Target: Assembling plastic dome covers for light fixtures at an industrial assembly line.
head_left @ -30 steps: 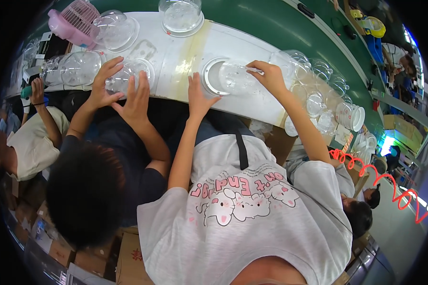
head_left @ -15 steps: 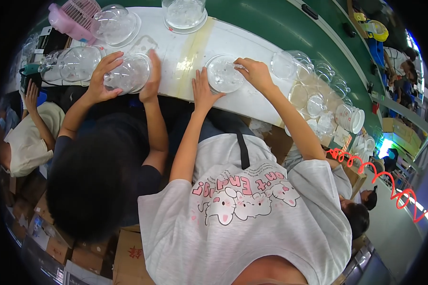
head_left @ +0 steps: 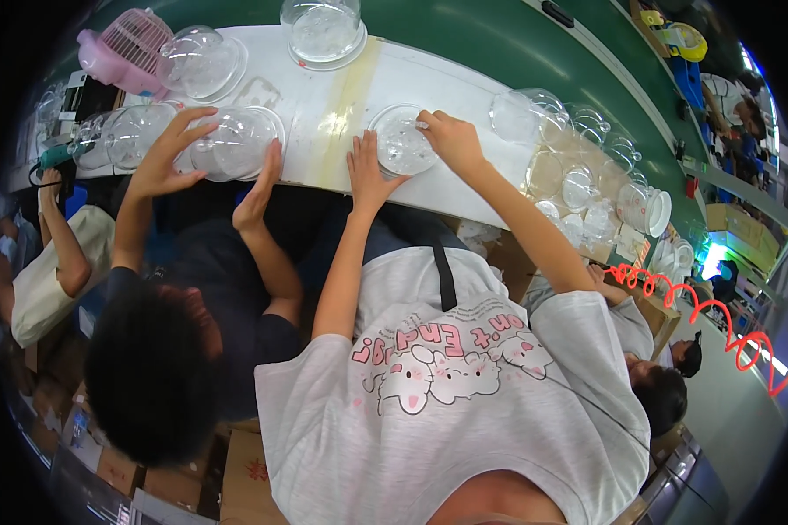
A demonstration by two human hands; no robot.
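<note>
Remotely, my left hand (head_left: 372, 178), grip wide, seemingly steadies a clear, round plastic dome (head_left: 404, 150) at eight o'clock while my right hand (head_left: 452, 140) pinches it at one o'clock.

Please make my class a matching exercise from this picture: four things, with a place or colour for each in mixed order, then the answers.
Things:
1. Left hand
2. Right hand
3. Coiled cord
4. Tape strip

Places and colours:
A. Bright red
B. At the upper right edge of the clear dish
C. Yellowish, running across the white table
D. At the left side of the clear dish

Right pairs: 1-D, 2-B, 3-A, 4-C
</note>
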